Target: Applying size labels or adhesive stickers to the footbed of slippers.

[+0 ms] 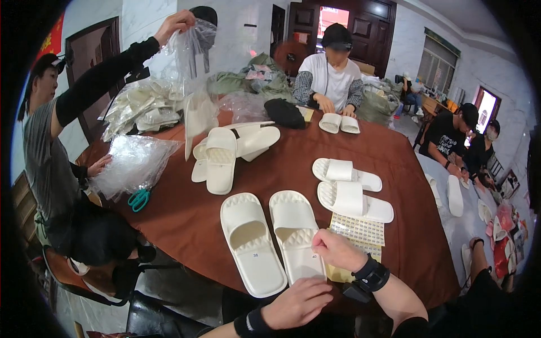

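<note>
Two white slippers lie side by side before me on the brown tablecloth, the left slipper (260, 273) and the right slipper (298, 256). Each has a small printed label on its insole. My left hand (300, 304), fingers stretched out, is at the heel of the right slipper; I cannot tell if it touches. Curled fingers mark my right hand (338, 249), over that slipper's right edge close to the label; whatever they may pinch is hidden. Partly beneath my right hand is a yellow-backed sheet of small labels (360, 230).
Another pair of white slippers (354, 197) lies beyond the sheet, and more slippers (221, 160) are stacked at centre left. Teal scissors (138, 199) lie by clear plastic bags (132, 163). A co-worker at left lifts a bag; one across handles slippers (339, 123).
</note>
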Motion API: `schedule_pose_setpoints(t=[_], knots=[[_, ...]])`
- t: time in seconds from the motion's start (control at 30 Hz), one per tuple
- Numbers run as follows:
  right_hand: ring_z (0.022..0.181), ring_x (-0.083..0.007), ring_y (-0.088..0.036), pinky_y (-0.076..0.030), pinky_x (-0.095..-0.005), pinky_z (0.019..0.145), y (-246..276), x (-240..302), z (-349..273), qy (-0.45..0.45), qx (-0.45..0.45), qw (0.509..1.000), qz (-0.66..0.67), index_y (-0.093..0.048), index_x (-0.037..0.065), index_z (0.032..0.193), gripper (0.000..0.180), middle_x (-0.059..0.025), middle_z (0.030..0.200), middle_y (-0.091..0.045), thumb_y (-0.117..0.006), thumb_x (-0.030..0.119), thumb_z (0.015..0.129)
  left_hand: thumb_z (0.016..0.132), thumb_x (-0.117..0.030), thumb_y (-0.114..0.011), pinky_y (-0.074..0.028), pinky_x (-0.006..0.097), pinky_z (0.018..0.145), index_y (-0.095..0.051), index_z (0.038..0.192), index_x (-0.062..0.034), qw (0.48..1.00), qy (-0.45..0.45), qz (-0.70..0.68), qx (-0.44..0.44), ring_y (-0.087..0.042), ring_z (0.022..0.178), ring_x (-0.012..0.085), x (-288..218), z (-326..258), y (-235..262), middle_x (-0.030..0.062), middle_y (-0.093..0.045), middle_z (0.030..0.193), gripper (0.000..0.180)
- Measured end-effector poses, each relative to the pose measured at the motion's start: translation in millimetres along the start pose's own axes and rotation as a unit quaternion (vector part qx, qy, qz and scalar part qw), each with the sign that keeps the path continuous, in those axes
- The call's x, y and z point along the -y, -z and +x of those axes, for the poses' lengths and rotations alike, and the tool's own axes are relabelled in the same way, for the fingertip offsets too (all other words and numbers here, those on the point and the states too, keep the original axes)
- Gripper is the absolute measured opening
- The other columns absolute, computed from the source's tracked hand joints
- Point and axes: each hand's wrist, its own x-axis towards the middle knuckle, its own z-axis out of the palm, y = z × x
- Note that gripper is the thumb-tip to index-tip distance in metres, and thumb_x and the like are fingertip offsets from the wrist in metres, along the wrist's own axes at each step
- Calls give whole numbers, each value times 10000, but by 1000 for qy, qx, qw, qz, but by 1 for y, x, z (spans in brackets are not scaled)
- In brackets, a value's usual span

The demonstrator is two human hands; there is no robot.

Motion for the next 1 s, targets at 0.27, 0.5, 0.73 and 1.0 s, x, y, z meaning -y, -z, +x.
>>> schedule_pose_setpoints(t=[0.27, 0.5, 0.73, 1.0], knots=[[927, -299, -628, -497, -379, 807, 35, 11, 23, 56, 6, 998, -6, -573, 0, 1065, 268, -160, 1009, -633, -654, 170, 874, 723, 56, -675, -526, 387, 772, -640, 1057, -23, 945, 165, 195, -207, -622, 960, 340, 0, -31, 83, 159, -636, 1085, 345], [1092, -330, -592, -469, -380, 945, 20, -8, 88, 81, 55, 989, -109, -480, 25, 1356, 720, -194, 1284, -565, -740, 413, 808, 739, 11, -679, -491, 384, 876, -580, 1148, 12, 939, 225, 205, -162, -564, 1033, 343, 62, -37, 144, 174, -565, 1145, 421], [1245, -369, -484, -407, -405, 1050, 21, 10, 96, 69, 110, 985, -117, -470, 11, 1374, 862, -238, 1331, -516, -793, 473, 722, 746, -162, -757, -463, 391, 942, -530, 1288, 11, 958, 254, 132, -5, -545, 1099, 328, 105, -18, 184, 178, -553, 1255, 613], [960, -323, -642, -503, -380, 864, 55, 46, 62, 56, 59, 996, -40, -675, -29, 1067, 517, -206, 1001, -657, -793, 329, 714, 752, -249, -785, -482, 307, 842, -459, 1391, 3, 912, 374, 32, 163, -556, 967, 197, 140, 6, 204, 141, -557, 1213, 760]])
